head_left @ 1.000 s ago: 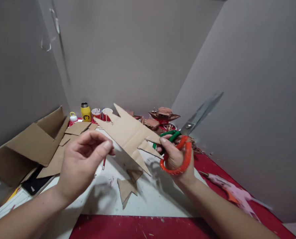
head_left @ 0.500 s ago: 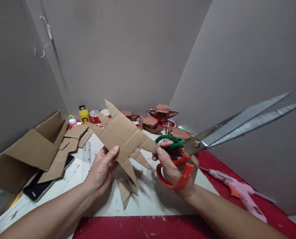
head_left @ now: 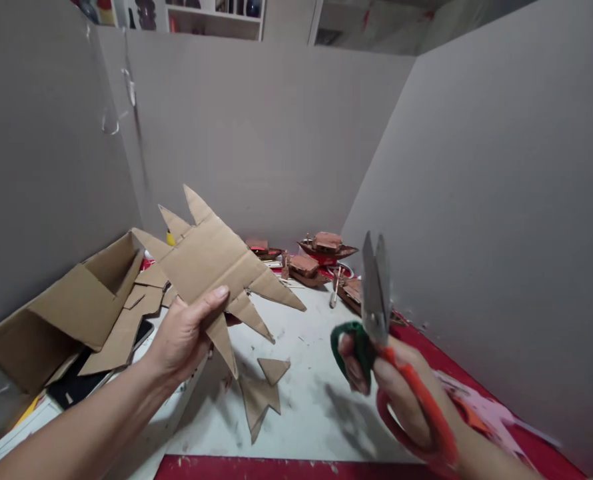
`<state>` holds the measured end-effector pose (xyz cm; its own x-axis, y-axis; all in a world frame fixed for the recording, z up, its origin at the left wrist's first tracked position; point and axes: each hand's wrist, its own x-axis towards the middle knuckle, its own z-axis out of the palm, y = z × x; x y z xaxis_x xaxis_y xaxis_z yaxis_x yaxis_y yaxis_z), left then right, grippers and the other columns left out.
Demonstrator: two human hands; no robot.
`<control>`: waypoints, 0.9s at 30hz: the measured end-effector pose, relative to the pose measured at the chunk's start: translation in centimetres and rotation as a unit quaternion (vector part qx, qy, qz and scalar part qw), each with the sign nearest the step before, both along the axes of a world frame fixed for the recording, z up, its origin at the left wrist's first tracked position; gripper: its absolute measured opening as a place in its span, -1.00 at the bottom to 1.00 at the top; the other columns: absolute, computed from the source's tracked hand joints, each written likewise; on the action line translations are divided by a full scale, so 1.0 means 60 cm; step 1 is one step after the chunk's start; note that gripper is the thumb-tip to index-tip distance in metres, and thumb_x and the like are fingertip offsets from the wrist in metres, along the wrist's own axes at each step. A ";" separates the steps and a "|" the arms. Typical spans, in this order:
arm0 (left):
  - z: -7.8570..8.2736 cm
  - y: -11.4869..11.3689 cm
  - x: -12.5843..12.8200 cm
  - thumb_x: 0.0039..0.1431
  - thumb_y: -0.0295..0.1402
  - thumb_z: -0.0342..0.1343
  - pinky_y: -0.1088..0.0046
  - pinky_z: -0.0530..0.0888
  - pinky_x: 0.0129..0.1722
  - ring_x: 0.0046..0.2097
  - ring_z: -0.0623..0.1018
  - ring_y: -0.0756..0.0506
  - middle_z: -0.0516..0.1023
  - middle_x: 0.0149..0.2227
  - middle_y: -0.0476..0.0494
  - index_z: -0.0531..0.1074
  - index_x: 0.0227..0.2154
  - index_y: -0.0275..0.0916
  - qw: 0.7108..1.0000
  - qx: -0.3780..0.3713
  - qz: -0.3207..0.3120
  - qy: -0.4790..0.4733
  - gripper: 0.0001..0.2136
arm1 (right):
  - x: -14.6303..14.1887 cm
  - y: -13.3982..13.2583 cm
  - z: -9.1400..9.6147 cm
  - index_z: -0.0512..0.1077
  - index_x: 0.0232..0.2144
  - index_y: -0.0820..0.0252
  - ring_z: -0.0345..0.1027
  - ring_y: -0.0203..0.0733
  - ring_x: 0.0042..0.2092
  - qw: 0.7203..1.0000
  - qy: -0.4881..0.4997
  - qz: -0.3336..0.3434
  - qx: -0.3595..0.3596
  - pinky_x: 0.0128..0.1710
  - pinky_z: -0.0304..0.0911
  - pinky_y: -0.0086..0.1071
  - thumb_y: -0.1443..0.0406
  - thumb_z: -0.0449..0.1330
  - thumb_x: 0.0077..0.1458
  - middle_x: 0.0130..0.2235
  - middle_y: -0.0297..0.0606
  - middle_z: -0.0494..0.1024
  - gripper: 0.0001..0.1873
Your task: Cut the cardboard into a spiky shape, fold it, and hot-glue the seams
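My left hand (head_left: 189, 327) grips a flat cardboard cutout (head_left: 211, 257) by its lower edge, thumb on the front face. The cutout is tilted and has pointed tabs at two opposite ends. In my right hand (head_left: 394, 373) is a large pair of scissors (head_left: 375, 317) with one green and one orange handle. Its blades point upward and stand slightly apart, clear of the cardboard. Below the cutout, cardboard scraps (head_left: 261, 400) with pointed ends lie on the white work surface (head_left: 306, 427).
An opened cardboard box (head_left: 71, 307) and cardboard offcuts (head_left: 119, 343) lie at the left, over a dark phone (head_left: 84, 380). Small brown model boats (head_left: 326, 243) stand along the back. A pink glue gun (head_left: 481, 413) rests on the red surface at right, partly behind my arm.
My right hand has let go of the cutout's tab and moved right and down, swinging the scissors from pointing right to upright. My left hand has shifted the cutout left.
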<state>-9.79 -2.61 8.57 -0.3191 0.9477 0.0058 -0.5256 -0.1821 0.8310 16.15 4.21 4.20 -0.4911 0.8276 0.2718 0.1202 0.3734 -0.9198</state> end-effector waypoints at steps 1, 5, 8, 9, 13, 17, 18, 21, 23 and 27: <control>0.004 -0.002 -0.003 -0.07 -0.38 0.36 0.53 0.56 -0.47 -0.44 0.58 -0.04 0.62 -0.41 -0.07 0.53 -0.37 -0.30 1.000 0.003 0.004 0.006 -0.81 | 0.014 -0.005 -0.007 0.36 -0.41 0.13 0.12 -0.25 -0.55 0.998 -0.048 0.019 0.024 -0.58 0.15 -0.40 -0.06 0.12 0.11 -0.55 -0.34 0.29 -0.62; 0.015 -0.010 -0.006 -0.10 -0.37 0.37 0.46 0.60 -0.44 -0.43 0.60 -0.07 0.63 -0.37 -0.09 0.53 -0.33 -0.31 0.999 0.009 0.021 0.023 -0.76 | 0.038 -0.023 -0.032 0.30 -0.41 0.13 0.07 -0.25 -0.49 0.978 -0.146 0.112 0.100 -0.52 0.15 -0.42 -0.13 0.07 0.08 -0.49 -0.33 0.30 -0.54; 0.018 -0.015 -0.002 -0.09 -0.36 0.36 0.47 0.59 -0.46 -0.47 0.57 -0.04 0.61 -0.44 -0.08 0.53 -0.38 -0.32 0.999 0.001 0.016 0.040 -0.80 | 0.033 -0.027 -0.029 0.28 -0.41 0.14 0.08 -0.25 -0.46 0.966 -0.195 0.140 0.095 -0.46 0.18 -0.45 -0.11 0.08 0.11 -0.47 -0.34 0.32 -0.56; 0.019 -0.015 0.000 -0.07 -0.35 0.36 0.48 0.59 -0.49 -0.51 0.55 -0.03 0.59 -0.49 -0.07 0.53 -0.41 -0.32 0.999 -0.003 0.008 0.051 -0.82 | 0.031 -0.026 -0.024 0.29 -0.41 0.14 0.08 -0.26 -0.46 0.963 -0.203 0.148 0.094 -0.46 0.19 -0.45 -0.10 0.08 0.12 -0.47 -0.34 0.33 -0.57; 0.018 -0.016 0.004 -0.06 -0.32 0.35 0.50 0.56 -0.54 -0.55 0.52 -0.02 0.59 -0.50 -0.08 0.56 -0.42 -0.30 0.996 -0.008 -0.021 0.087 -0.83 | 0.027 -0.017 -0.005 0.31 -0.36 0.15 0.11 -0.24 -0.42 0.955 -0.212 0.189 0.085 -0.43 0.19 -0.44 -0.12 0.02 0.15 -0.42 -0.32 0.32 -0.54; 0.015 -0.013 -0.002 -0.04 -0.29 0.34 0.55 0.53 -0.57 -0.57 0.50 -0.01 0.54 -0.60 -0.10 0.56 -0.56 -0.32 0.991 -0.001 -0.043 0.129 -0.82 | 0.025 -0.012 0.002 0.27 -0.36 0.16 0.07 -0.25 -0.43 0.951 -0.210 0.221 0.046 -0.43 0.15 -0.43 -0.18 -0.06 0.16 -0.45 -0.35 0.25 -0.47; 0.015 -0.012 -0.004 -0.03 -0.28 0.34 0.56 0.52 -0.58 -0.57 0.50 -0.01 0.52 -0.63 -0.10 0.55 -0.58 -0.32 0.989 0.004 -0.047 0.139 -0.80 | 0.024 -0.011 0.005 0.25 -0.37 0.16 0.04 -0.26 -0.44 0.949 -0.212 0.230 0.033 -0.45 0.13 -0.44 -0.19 -0.08 0.15 -0.46 -0.35 0.23 -0.45; 0.016 -0.010 -0.008 -0.02 -0.27 0.32 0.57 0.50 -0.60 -0.59 0.49 -0.01 0.52 -0.63 -0.09 0.57 -0.55 -0.32 0.986 0.010 -0.051 0.157 -0.80 | 0.021 -0.009 0.019 0.20 -0.39 0.16 -0.02 -0.28 -0.45 0.939 -0.210 0.273 0.000 -0.50 0.05 -0.44 -0.23 -0.15 0.15 -0.46 -0.36 0.18 -0.41; 0.018 -0.010 -0.008 -0.03 -0.28 0.33 0.57 0.49 -0.62 -0.60 0.48 0.00 0.53 -0.60 -0.08 0.57 -0.52 -0.31 0.986 0.007 -0.050 0.160 -0.82 | 0.018 -0.008 0.029 0.18 -0.39 0.16 -0.02 -0.28 -0.46 0.934 -0.206 0.292 -0.012 -0.50 0.04 -0.43 -0.26 -0.18 0.14 -0.46 -0.36 0.17 -0.38; 0.020 -0.011 -0.008 -0.05 -0.28 0.34 0.57 0.45 -0.66 -0.61 0.46 0.01 0.53 -0.55 -0.07 0.58 -0.50 -0.29 0.984 0.005 -0.039 0.175 -0.84 | 0.014 -0.011 0.041 0.13 -0.44 0.14 -0.05 -0.29 -0.46 0.934 -0.207 0.289 -0.021 -0.50 0.02 -0.41 -0.32 -0.21 0.08 -0.48 -0.38 0.13 -0.33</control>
<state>-10.27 -3.26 9.79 -0.2228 0.9683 0.1130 -0.2196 -0.1628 0.9619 16.99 3.56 6.67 -0.9150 0.3978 -0.0674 0.2592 0.4515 -0.8538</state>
